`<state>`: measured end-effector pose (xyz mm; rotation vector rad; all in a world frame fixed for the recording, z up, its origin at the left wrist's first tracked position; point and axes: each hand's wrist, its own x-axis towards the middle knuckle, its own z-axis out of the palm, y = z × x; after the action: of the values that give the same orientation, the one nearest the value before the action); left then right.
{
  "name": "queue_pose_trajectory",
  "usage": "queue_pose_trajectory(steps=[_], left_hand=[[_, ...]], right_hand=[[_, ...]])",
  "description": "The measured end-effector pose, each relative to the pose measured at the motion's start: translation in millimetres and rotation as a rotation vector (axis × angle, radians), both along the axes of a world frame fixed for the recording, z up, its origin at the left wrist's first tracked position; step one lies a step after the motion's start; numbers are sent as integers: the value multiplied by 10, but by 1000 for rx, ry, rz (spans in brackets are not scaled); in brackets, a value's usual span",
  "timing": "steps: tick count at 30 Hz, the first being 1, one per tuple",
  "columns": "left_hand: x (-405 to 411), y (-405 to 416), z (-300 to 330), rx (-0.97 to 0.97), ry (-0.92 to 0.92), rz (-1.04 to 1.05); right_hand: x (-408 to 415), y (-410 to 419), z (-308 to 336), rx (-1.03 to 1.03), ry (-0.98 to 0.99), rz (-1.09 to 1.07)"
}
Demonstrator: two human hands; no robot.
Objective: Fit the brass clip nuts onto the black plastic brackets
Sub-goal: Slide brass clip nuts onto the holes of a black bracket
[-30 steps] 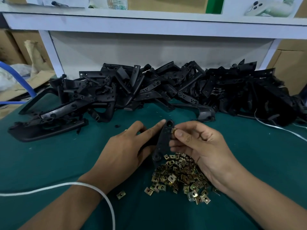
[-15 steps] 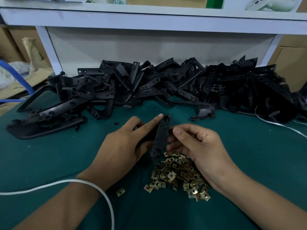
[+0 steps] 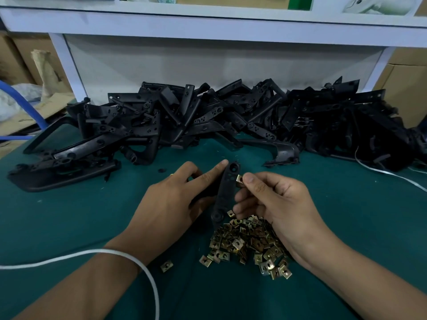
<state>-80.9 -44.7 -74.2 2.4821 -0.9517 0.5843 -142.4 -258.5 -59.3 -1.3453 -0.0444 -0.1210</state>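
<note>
Your black plastic bracket stands nearly upright mid-tabletop, its lower end touching the green mat at the far edge of the brass clip nut pile. Your left hand grips it from the left side, index finger laid along its upper part w/ the tip by the top hole. Your right hand pinches one brass clip nut btwn thumb and forefinger, right against the bracket's right edge near the top; can't tell if it's seated. One stray nut lies left of the pile, apart. A white cord loops over your left wrist. Along the tabletop's far edge runs a heap of black brackets, under a white shelf.
</note>
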Motion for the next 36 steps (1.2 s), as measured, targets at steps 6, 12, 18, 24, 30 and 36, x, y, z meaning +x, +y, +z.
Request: queue_pose_trajectory(steps=[6,12,18,24,30,36], left_hand=[[-21,-6,-2,43,11,-14],[-56,-31,41,96,-58,47],[-103,-130,10,110,-126,92],[-62,-117,33,89,-142,184],[22,-3,25,-41,-27,285],[46,-13,-11,-48,-12,285]], right_hand=[[-13,-6,2,-117,-43,-32],[-47,-1,19,-161,-51,-80],[-126,109,43,-150,-13,-146],[-142,75,85,-290,-61,-25],[37,-251,37,-1066,-210,-151],[60,-252,23,-1315,-146,36]])
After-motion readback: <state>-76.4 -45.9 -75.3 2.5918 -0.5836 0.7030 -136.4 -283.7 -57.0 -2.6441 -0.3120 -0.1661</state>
